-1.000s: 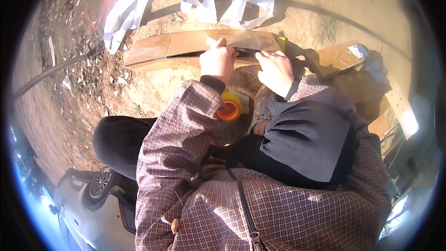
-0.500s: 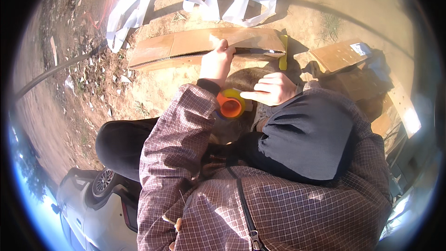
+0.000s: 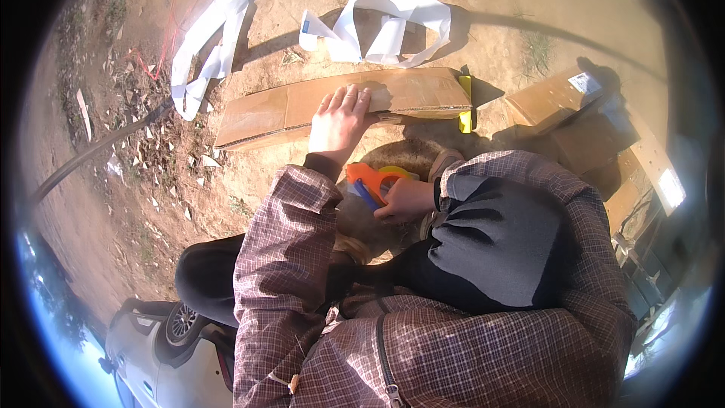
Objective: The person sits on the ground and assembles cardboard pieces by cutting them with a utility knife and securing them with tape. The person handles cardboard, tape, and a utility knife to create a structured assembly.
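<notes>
A long, narrow cardboard box [image 3: 279, 109] lies on the ground in front of me, its near edge showing a thin dark seam. My left hand [image 3: 340, 122] rests on its top near the middle, fingers stretched out and pressing on the cardboard. Closer to my legs, my right hand [image 3: 408, 201] grips a tape dispenser [image 3: 364, 174] with orange and blue parts; something yellow shows behind it. The palm and part of the dispenser's handle are hidden. A bright yellow strip [image 3: 465, 98] stands at the box's right end.
Two white paper strips, a looped one [image 3: 351, 38] and a folded one [image 3: 189, 60], lie beyond the box. More cardboard pieces [image 3: 555, 98] are at the right. A dark hose or cable [image 3: 106, 140] crosses the rubble at left. A parked car [image 3: 162, 351] is behind left.
My right hand has closed on the tape dispenser, which is now turned. My left hand has gone from gripping the box's edge to lying flat on top, and the box's gap looks narrower.
</notes>
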### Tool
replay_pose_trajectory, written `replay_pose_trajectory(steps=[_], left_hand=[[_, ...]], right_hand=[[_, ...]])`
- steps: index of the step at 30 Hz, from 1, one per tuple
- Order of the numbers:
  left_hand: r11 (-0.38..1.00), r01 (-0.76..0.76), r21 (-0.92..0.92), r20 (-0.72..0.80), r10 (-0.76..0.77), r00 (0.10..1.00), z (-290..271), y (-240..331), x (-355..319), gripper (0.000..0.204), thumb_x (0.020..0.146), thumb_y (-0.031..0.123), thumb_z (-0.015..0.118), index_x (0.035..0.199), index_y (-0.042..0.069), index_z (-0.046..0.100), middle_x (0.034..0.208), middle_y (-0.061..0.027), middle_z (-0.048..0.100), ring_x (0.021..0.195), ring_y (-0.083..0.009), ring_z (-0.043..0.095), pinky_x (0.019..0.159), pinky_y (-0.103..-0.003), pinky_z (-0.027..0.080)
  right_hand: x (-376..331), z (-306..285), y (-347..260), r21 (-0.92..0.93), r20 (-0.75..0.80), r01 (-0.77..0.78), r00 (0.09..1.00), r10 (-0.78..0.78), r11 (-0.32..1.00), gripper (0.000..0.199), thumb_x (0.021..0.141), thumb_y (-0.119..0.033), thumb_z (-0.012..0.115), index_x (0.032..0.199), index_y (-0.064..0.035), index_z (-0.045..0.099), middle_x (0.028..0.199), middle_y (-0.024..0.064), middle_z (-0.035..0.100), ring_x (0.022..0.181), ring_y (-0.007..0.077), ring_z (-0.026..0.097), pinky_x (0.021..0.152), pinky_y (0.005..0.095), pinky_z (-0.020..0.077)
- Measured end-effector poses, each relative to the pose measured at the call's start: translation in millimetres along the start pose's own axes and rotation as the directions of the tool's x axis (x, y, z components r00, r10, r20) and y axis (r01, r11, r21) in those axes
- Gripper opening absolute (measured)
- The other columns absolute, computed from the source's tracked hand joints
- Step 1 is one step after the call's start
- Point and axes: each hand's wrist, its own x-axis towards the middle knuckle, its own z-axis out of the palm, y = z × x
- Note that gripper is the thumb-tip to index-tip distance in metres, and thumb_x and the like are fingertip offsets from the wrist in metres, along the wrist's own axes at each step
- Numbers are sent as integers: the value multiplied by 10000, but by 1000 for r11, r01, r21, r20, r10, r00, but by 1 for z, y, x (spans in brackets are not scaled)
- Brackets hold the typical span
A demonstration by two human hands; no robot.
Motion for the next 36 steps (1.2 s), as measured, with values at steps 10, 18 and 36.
replay_pose_trajectory(steps=[10,18,36], left_hand=[[976,-8,-216,-24,3,1000,33,39,-5,605,907,403,708,1318,-17,564,1291,-182,624,1203,-317,609,980,-409,528],[994,14,-111,43,-10,999,70,45,-16,674,963,412,645,1402,-74,485,1451,-277,518,1333,-447,532,1126,-499,438],[996,66,-53,-20,-67,998,96,40,-17,796,879,485,703,1454,-15,472,1431,-275,533,1277,-492,527,1072,-599,430]], right_hand=[[-164,-244,-88,932,-232,-150,449,863,329,301,1070,-230,525,1285,-64,657,1221,57,688,1202,183,620,1068,335,483],[-14,-268,42,779,82,-602,374,924,174,423,920,-360,715,1118,13,742,1102,132,744,1073,201,692,902,332,538],[-38,-92,-135,461,-458,-879,-116,882,124,583,848,-367,757,1411,-323,611,862,154,634,794,383,684,727,455,566]])
